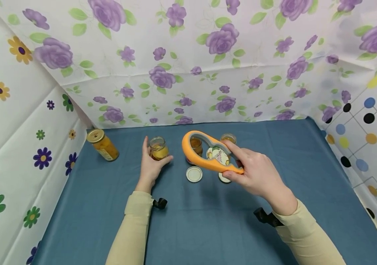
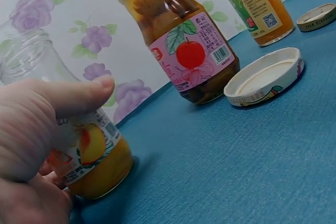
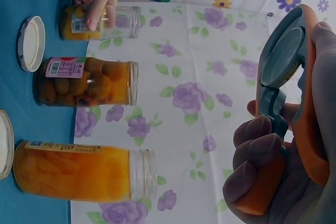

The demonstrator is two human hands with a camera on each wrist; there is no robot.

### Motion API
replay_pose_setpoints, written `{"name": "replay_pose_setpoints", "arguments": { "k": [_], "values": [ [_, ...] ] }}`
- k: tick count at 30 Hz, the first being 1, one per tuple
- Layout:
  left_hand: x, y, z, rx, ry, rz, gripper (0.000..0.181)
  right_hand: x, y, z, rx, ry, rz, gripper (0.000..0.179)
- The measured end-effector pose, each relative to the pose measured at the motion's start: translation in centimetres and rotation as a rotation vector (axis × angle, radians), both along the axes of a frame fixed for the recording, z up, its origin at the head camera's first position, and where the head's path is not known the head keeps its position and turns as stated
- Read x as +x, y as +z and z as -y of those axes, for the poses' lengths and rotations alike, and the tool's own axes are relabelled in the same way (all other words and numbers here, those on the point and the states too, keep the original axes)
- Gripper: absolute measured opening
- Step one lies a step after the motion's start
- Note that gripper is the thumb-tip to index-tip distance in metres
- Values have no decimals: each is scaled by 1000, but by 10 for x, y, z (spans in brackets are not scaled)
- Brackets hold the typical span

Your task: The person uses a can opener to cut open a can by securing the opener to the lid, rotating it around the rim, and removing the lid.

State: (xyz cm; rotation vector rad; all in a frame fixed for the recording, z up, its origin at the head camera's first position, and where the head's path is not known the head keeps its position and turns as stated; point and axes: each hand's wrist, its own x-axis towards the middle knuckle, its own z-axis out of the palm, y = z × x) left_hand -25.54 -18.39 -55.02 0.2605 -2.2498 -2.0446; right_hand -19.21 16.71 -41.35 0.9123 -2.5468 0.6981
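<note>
My left hand [image 1: 150, 167] holds an uncapped glass jar [image 1: 158, 150] with a peach label and yellow fruit low inside; it stands upright on the blue cloth. In the left wrist view the thumb crosses the jar's side and the fingers wrap behind it. My right hand [image 1: 258, 173] grips an orange and grey jar opener [image 1: 205, 162] by its handles, raised above the table. A printed metal lid [image 1: 217, 154] sits between the opener's grey toothed jaws. In the right wrist view the same lid [image 3: 283, 59] shows its pale side.
A gold-lidded jar [image 1: 104, 146] stands at the far left. Right of my left hand are an uncapped pink-label jar [image 2: 191, 56] of dark round fruit and an uncapped jar of orange fruit [image 3: 73, 171]. Two loose lids [image 1: 194, 174] lie before them. Patterned cloth walls [image 1: 188, 73] surround the table.
</note>
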Motion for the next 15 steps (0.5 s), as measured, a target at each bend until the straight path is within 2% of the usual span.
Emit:
{"name": "replay_pose_setpoints", "arguments": {
  "k": [3,10,15],
  "values": [
    [0,0,3,28,-8,1,129,0,1,1,5,-1,3,101],
    [4,0,7,96,-19,-63,125,0,2,2,6,-5,15,101],
    [7,5,9,129,-25,-103,124,1,1,2,7,-11,22,100]
  ]
}}
